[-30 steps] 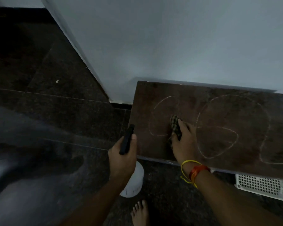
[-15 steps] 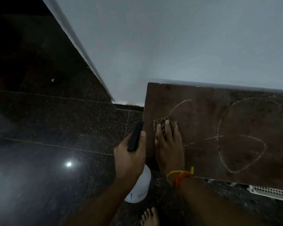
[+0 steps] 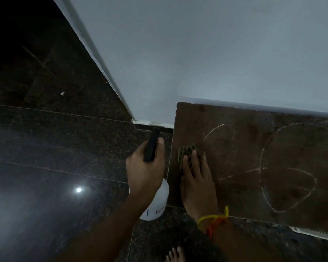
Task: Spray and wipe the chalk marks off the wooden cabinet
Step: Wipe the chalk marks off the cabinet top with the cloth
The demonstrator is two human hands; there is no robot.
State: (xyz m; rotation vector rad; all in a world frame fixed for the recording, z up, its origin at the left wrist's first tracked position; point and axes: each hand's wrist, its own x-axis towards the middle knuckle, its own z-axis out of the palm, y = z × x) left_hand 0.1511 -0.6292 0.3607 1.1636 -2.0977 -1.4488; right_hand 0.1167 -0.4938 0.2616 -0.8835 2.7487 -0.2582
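— Which step is the person on?

— The wiping, by the look of it. The right hand [image 3: 196,183] lies flat, fingers straight, pressing a checked cloth [image 3: 187,151] onto the cabinet [image 3: 244,148] top near its left edge.

— And the other hand?

— The left hand [image 3: 145,173] is curled round the black head of a white spray bottle [image 3: 156,203], held just off the cabinet's left edge, over the dark floor [image 3: 55,148]. Whether a finger is on the trigger cannot be told; the light is dim.

— Where are the chalk marks?

— An arc [image 3: 215,130] sits just beyond the cloth toward the back edge, a faint line [image 3: 240,173] runs to its right, and a large loop [image 3: 292,167] fills the right part.

— So what next?

— Probably sweeping the cloth rightward over the arc and line, pressing firmly, then spraying the loop before wiping it.
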